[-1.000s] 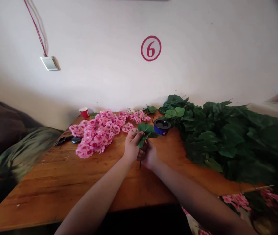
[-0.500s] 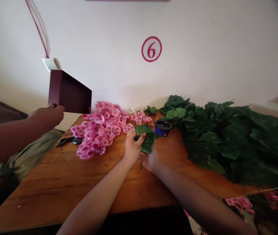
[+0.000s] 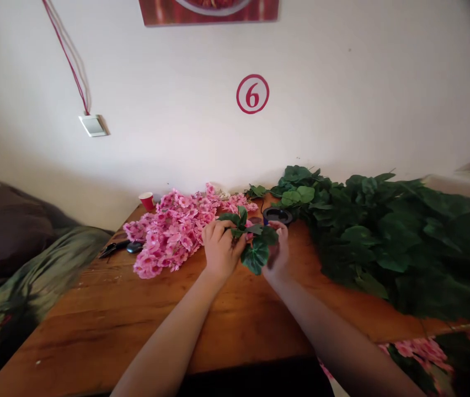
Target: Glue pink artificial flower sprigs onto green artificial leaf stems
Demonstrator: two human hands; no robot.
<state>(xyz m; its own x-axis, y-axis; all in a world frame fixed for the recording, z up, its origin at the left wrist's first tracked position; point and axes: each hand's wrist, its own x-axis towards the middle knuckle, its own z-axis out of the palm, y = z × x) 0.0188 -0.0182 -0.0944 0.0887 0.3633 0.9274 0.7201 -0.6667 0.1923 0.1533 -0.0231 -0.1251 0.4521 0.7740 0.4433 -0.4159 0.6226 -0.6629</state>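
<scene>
My left hand (image 3: 222,249) is closed around a small artificial sprig with green leaves (image 3: 255,258). A bit of pink shows between the leaves. To its right, my right hand (image 3: 277,252) is held upright, the fingers curved and apart at the edge of the leaves. Its thumb is hidden behind a leaf, and whether it touches the sprig is unclear. Just behind the right fingertips stands a small blue pot (image 3: 277,214) with a dark round top. Left of my hands lies a heap of pink artificial flowers (image 3: 172,231).
A large pile of green artificial leaves (image 3: 384,237) covers the right side of the wooden table (image 3: 144,325). At the left are black-handled pliers or cutters (image 3: 113,249), a dark rounded object (image 3: 134,247) and a red paper cup (image 3: 147,201). More pink flowers (image 3: 423,352) sit below the right edge.
Another person's arm with a dark box has gone from the left, uncovering the red cup. My hands have moved slightly apart, and the sprig has turned. The view has tilted up.
</scene>
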